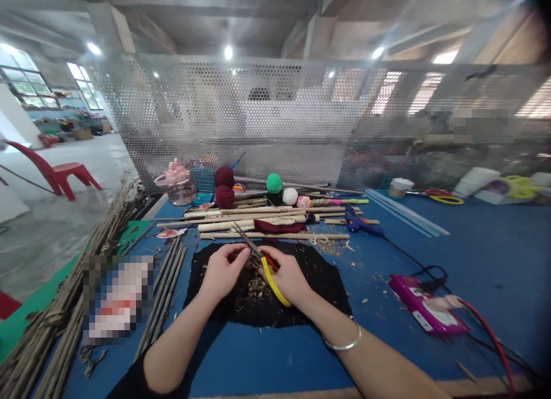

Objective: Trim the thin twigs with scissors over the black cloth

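Note:
My right hand (290, 279) is closed on a pair of scissors (271, 277) with yellow and red handles. The blades point up and to the left, past the fingertips of my left hand (224, 270). That hand is bent in a pinch close to the blades; whatever lies between its fingers is too small to make out. Both hands are over a black cloth (318, 290), on which small brown scraps (257, 290) lie in a loose heap between the wrists.
Wooden sticks (275, 236) and yarn balls (274, 183) lie beyond the cloth. Bundled twigs (81, 272) run along the left. A blue glue gun (361, 224), a magenta power strip (424, 304) and cables are on the right. A perforated metal screen (241, 123) stands behind.

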